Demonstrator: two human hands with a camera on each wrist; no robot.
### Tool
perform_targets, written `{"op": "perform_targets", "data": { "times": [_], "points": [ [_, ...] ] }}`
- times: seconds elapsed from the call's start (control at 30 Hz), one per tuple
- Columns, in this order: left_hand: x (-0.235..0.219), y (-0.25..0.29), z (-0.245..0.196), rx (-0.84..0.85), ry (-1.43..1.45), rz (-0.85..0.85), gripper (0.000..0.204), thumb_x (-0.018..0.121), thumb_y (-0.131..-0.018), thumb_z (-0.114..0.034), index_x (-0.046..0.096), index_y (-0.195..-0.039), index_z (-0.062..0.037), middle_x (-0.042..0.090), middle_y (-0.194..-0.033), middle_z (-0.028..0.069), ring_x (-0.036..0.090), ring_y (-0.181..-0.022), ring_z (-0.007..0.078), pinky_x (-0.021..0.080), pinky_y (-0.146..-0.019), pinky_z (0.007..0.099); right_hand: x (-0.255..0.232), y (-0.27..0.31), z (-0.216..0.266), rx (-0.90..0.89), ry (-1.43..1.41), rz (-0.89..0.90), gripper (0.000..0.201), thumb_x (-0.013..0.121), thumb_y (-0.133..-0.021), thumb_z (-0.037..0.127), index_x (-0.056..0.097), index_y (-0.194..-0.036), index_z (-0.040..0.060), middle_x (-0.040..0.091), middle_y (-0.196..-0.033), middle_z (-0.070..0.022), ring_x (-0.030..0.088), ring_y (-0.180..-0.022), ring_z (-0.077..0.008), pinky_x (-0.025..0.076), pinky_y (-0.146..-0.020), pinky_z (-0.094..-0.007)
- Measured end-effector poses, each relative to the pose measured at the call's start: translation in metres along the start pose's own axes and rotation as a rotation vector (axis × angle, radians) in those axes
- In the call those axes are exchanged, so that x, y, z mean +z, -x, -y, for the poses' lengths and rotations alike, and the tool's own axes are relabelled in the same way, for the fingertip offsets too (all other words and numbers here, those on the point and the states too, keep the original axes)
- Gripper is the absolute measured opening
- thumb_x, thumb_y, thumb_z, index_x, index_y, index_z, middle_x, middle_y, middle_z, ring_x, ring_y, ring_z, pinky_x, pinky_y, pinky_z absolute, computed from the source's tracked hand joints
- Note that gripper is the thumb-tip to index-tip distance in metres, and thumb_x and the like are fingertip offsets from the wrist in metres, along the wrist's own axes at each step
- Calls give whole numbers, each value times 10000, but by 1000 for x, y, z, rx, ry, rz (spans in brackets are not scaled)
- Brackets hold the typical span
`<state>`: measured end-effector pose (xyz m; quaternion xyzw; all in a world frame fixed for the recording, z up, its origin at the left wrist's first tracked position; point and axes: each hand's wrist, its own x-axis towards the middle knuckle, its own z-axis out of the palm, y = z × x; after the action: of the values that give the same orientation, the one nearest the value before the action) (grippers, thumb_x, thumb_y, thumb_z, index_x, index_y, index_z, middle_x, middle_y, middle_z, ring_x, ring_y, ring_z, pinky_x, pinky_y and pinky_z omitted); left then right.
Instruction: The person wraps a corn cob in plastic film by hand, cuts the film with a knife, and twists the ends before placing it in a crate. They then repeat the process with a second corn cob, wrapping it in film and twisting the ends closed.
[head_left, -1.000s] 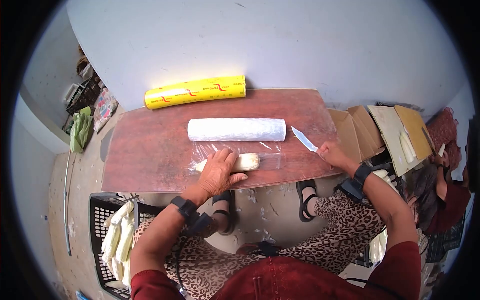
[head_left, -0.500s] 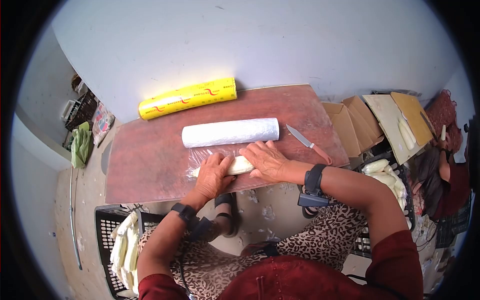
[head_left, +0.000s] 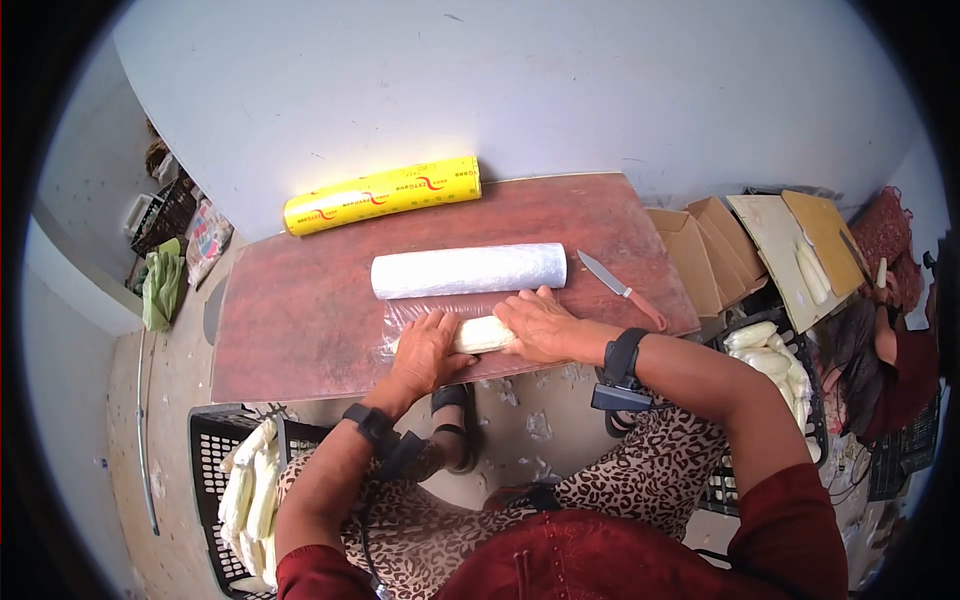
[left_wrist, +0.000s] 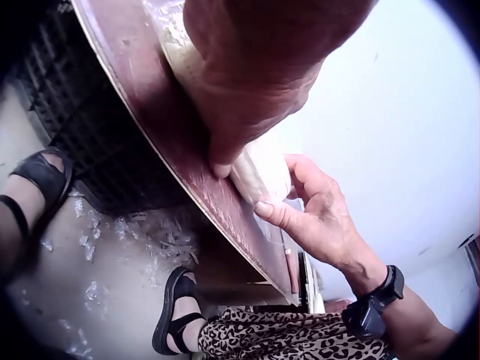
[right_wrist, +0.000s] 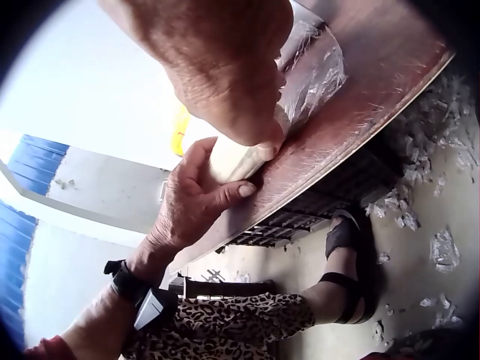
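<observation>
A pale ear of corn [head_left: 484, 335] lies across the front of the table on a sheet of clear plastic film [head_left: 408, 312]. My left hand [head_left: 428, 352] grips its left part, thumb on the near side and fingers over the far side. Around the right end, my right hand [head_left: 545, 328] holds it the same way; the left wrist view shows that thumb against the ear's end. Just behind lies a white roll of cling film [head_left: 468, 270], from which the sheet extends. A knife [head_left: 625, 292] with a reddish handle rests on the table to the right of the roll.
A yellow printed roll [head_left: 382, 196] lies along the table's back edge by the wall. Black crates with pale ears [head_left: 250, 495] flank my legs. To the right are cardboard boxes [head_left: 700, 250] and another person's arm [head_left: 886, 330]. Plastic scraps [right_wrist: 444, 249] litter the floor.
The knife has left my right hand and lies on the table. That hand has moved left onto the ear's right end. My left hand stays on the ear.
</observation>
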<state>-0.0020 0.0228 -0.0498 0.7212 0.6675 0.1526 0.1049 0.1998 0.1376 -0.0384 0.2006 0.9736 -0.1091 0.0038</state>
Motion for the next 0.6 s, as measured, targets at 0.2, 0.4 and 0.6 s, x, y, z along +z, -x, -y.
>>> {"op": "perform_targets", "data": {
  "times": [0.2,0.4,0.6],
  "points": [
    [0,-1,-3,-23,-69,13,666,796,-686,-410,501,-1142,-25,608,-1063,156,534,-1058,334,405,-911,432,-4,-4,-1,93,-158,97,422,672,-817,335,531,-1094,49,577,-1048,-161,548,-1051,-346,366,-861,-505],
    [-1,-4,-26,45,-159,-29,670,776,-697,-425,499,-1151,-16,589,-1072,138,523,-1060,308,393,-911,421,-9,-4,4,120,-129,138,457,669,-819,361,540,-1114,37,579,-1060,-164,544,-1069,-349,365,-883,-516],
    [10,-5,-26,98,-134,-30,598,774,-703,-408,504,-1070,-20,533,-1036,154,516,-1029,335,396,-869,443,-42,-22,9,158,-40,128,502,679,-818,371,570,-1185,47,577,-1052,-165,529,-1074,-353,368,-875,-505]
  ]
}}
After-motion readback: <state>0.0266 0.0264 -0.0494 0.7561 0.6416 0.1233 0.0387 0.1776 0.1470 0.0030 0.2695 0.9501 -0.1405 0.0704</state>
